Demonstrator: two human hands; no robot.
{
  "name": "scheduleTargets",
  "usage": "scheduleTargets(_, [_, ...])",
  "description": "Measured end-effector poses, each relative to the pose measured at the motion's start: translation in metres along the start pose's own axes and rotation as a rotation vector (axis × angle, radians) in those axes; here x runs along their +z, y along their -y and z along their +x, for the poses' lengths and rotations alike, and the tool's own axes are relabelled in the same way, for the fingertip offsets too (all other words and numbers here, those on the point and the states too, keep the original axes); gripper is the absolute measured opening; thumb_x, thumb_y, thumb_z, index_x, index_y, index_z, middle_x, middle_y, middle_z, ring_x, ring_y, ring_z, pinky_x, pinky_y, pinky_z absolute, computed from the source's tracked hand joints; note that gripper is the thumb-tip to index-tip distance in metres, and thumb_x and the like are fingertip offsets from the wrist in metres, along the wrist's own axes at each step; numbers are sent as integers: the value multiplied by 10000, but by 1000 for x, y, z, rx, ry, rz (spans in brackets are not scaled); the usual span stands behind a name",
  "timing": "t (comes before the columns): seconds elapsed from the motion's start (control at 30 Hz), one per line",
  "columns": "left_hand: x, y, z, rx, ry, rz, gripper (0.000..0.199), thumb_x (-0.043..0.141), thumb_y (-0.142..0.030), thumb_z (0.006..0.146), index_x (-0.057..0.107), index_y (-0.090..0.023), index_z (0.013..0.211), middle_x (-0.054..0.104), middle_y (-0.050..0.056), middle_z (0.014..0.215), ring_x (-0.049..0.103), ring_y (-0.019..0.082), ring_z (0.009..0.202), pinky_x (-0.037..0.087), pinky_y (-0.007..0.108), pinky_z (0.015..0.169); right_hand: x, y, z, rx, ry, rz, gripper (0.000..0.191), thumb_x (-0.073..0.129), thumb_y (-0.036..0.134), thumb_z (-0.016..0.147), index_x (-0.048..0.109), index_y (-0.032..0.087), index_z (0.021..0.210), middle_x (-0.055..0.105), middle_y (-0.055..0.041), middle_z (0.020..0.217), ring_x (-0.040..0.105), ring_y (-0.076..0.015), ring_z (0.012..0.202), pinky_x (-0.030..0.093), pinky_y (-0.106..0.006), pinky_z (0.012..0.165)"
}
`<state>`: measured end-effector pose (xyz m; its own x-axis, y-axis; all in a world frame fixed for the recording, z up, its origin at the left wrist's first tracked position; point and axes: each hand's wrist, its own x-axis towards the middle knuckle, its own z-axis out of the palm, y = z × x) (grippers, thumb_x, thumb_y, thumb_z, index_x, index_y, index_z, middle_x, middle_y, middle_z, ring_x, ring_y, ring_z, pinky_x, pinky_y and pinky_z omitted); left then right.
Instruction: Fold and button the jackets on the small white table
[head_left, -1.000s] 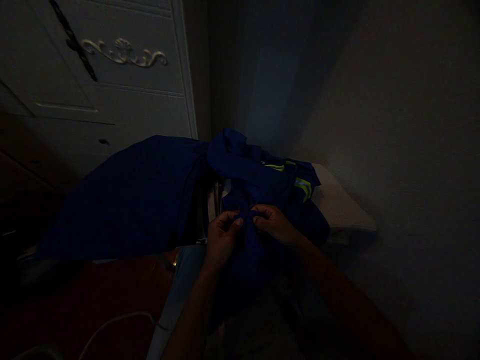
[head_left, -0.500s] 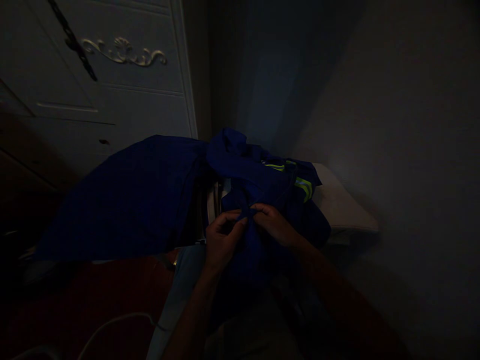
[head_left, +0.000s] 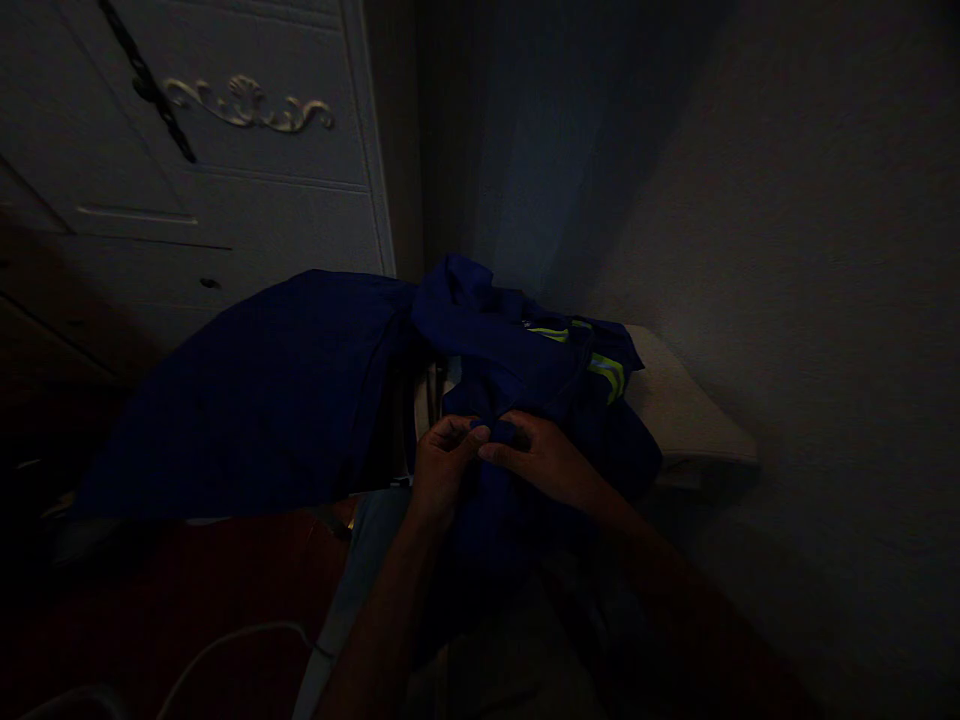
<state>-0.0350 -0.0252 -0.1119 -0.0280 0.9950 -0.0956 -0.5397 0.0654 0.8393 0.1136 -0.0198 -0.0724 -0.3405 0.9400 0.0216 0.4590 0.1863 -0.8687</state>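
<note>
The wall [head_left: 810, 250] is filling the right side, and the cabinet [head_left: 292, 220] is standing at the left. Blue cloth [head_left: 247, 400] is spreading below the cabinet; whether it is joining the garment, I cannot tell. The garment [head_left: 502, 350] is lying rumpled in front of the person, partly covering a pale pad [head_left: 686, 405]. It is looking light, soft and limp, hardly fragile, so its loose folds are probably inviting slipping; a double pinch close to the working spot is seeming best. The right hand [head_left: 551, 462] and left hand [head_left: 439, 465] are pinching one small fold [head_left: 501, 432], thumbs nearly meeting. Yellow-green bands [head_left: 609, 372] are showing beyond.
</note>
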Motion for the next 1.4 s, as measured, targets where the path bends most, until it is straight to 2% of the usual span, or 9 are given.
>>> scheduleTargets(0.2, [-3,-1,7,-110,133,-162,393,893,-379,555,593,-168,697,632,-20,689,579,92,617,466,207,615,-8,-7,9,-95,100,132,308,681,456,813,659,159,889,599,11,779,517,-119,695,391,-225,629])
scheduleTargets(0.4, [-3,-1,9,-99,150,-185,402,903,-354,537,571,-168,669,630,-30,660,574,76,600,469,192,614,-9,-14,14,-109,174,230,282,680,436,825,650,157,857,591,13,782,528,-118,720,410,-223,666])
scheduleTargets(0.6, [-2,-4,6,-119,129,-192,429,906,-365,512,554,-170,658,635,-32,625,562,73,552,459,189,569,-4,-17,14,-78,98,273,309,690,452,805,631,148,809,559,19,731,495,-106,672,379,-216,614])
scheduleTargets(0.77, [1,-10,4,-155,96,-127,449,898,-393,496,537,-170,642,575,-55,521,474,46,435,382,165,458,1,-16,12,-34,48,356,332,703,471,770,644,153,845,575,19,726,505,-111,659,392,-230,627])
scheduleTargets(1.1, [-6,-6,6,-160,82,-123,426,888,-361,519,545,-176,692,582,-54,563,497,53,467,394,169,481,11,-19,11,2,-38,404,342,706,492,744,672,165,842,608,2,752,522,-124,672,411,-249,644])
scheduleTargets(1.4, [-7,-5,8,-166,66,-98,436,884,-340,515,531,-185,720,575,-58,579,506,61,479,421,184,506,11,-21,13,63,22,546,440,739,569,691,646,159,818,573,17,711,487,-103,624,400,-238,617])
